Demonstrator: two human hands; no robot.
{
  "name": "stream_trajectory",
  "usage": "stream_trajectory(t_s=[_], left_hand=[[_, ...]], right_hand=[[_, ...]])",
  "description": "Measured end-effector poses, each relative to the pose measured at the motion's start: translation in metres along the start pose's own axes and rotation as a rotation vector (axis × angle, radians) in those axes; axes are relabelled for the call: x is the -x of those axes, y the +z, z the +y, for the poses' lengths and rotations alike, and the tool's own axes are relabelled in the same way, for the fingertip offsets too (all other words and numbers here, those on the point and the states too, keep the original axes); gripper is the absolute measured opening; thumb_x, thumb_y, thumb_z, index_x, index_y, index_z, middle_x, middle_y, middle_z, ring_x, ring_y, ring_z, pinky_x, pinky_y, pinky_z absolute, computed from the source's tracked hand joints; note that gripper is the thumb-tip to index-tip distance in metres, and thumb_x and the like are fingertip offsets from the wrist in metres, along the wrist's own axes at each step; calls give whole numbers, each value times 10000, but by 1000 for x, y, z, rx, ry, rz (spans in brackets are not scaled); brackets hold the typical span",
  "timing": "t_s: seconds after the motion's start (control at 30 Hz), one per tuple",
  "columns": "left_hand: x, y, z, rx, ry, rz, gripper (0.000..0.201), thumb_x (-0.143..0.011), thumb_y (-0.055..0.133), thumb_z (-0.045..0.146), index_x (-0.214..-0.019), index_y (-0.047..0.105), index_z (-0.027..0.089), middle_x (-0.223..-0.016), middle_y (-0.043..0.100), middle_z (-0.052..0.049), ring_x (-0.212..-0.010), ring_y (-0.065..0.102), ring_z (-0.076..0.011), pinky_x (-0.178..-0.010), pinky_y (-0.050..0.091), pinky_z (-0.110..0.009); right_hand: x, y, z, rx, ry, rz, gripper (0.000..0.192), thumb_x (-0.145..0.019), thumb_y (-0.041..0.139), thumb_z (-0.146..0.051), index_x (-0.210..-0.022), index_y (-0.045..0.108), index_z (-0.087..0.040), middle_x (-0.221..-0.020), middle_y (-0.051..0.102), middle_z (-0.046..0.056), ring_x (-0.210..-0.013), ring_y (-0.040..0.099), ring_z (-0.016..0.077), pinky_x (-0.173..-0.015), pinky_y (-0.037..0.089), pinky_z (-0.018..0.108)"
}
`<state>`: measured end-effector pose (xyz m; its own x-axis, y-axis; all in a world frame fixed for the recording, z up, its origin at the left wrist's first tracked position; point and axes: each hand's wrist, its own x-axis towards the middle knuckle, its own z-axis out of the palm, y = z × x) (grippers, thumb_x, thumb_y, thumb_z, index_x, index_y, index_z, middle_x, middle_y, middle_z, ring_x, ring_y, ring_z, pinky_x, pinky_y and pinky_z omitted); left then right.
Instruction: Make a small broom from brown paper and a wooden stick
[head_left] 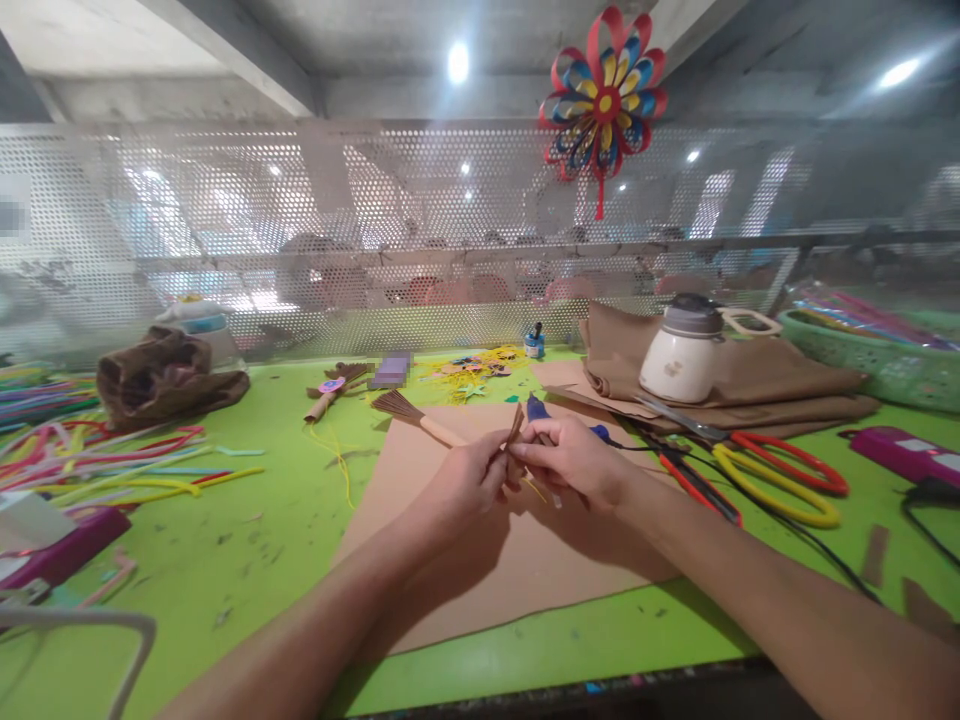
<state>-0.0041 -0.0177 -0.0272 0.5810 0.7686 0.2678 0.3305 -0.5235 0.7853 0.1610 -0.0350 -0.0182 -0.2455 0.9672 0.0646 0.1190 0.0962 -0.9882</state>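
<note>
My left hand (476, 468) and my right hand (581, 458) meet over a brown cardboard sheet (442, 590). Both are closed, fingertips pinching a small brown folded strip (515, 428) that looks like paper; my fingers hide much of it. Just behind them lies a blue glue gun (535, 408), partly covered by my right hand. To the left, a brush-like piece (401, 405) with a fringed brown end and a pale handle rests on the cardboard's far edge. Further left is a small brown fringed bundle (324, 400) with a pink tag and yellow string.
Red-and-yellow-handled scissors (780, 480), red-and-black pliers (701, 485) and a black cable lie right. Behind are a white bottle (681, 350), folded brown material (795, 390) and a green basket (870, 350). Colourful pipe cleaners (112, 460) and a purple power strip (67, 555) lie left.
</note>
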Motion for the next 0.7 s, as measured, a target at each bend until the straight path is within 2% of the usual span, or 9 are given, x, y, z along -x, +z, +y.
stream_trajectory(t_s=[0.2, 0.3, 0.57, 0.7], left_hand=[[-3, 1, -3, 109, -33, 25, 293, -878, 369, 269, -1062, 555, 139, -748, 624, -54, -656, 613, -148, -572, 503, -253], [-3, 1, -2, 99, -43, 38, 278, -873, 377, 266, -1031, 565, 137, -738, 624, -52, -654, 611, -149, -572, 501, -255], [-1, -1, -2, 40, -2, -55, 306, -885, 365, 276, -1101, 521, 125, -795, 639, -74, -694, 608, -161, -634, 498, -283], [-2, 2, -4, 63, 14, -40, 252, -880, 396, 279, -1032, 539, 138, -800, 642, -66, -703, 614, -163, -650, 500, -287]], right_hand=[[0, -3, -1, -18, 13, -65, 160, -778, 589, -265, -684, 534, -147, -484, 500, -50, -347, 322, 32, -326, 208, 174], [0, -3, -3, -17, -1, -72, 154, -780, 577, -236, -661, 530, -151, -465, 488, -58, -337, 313, 30, -321, 206, 175], [-3, 1, 5, -62, -5, -37, 157, -768, 590, -292, -706, 545, -155, -458, 493, -68, -304, 330, 33, -291, 208, 166], [-2, 3, 6, -58, 0, 11, 196, -747, 610, -316, -661, 526, -161, -459, 480, -70, -316, 333, 36, -298, 209, 168]])
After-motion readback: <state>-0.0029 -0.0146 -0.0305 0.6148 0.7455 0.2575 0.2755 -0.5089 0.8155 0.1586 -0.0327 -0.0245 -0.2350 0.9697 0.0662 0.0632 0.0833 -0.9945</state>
